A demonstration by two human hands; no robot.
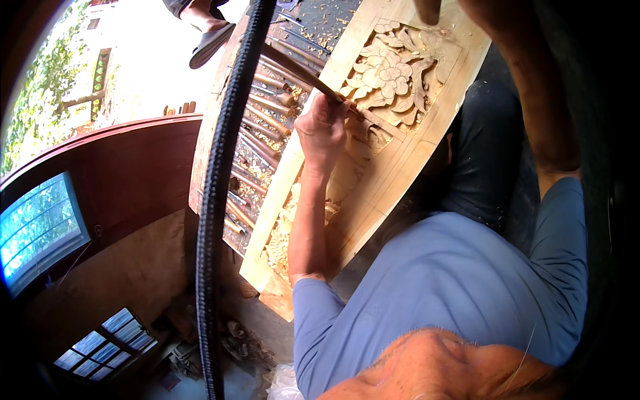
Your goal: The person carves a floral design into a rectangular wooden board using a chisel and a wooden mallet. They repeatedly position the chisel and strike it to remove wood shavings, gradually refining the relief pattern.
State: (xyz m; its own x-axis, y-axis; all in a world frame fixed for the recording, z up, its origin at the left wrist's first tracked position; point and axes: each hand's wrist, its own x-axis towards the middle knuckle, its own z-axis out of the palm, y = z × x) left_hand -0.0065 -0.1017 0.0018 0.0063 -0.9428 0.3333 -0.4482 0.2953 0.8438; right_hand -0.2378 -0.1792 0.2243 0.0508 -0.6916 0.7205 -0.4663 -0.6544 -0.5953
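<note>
My left hand (323, 132) is closed around a carving chisel (303, 72). The chisel slants down to the right, and its lower end meets the carved part of a long pale wooden panel (383, 193). Just beyond the fist, a carved relief of flowers and leaves (393, 79) stands out from the panel. My right forearm (553, 127) reaches up the right side, and the right hand is mostly cut off by the top edge, its fingers hidden. Near it, a rounded brown end (428, 11) shows over the panel; I cannot make out what it belongs to.
Several wooden-handled carving tools (267, 119) lie in a row among wood shavings left of the panel. A dark braided cable (217, 200) crosses the view. Another person's sandalled foot (212, 41) is at the upper left. My knee (492, 110) is beside the panel.
</note>
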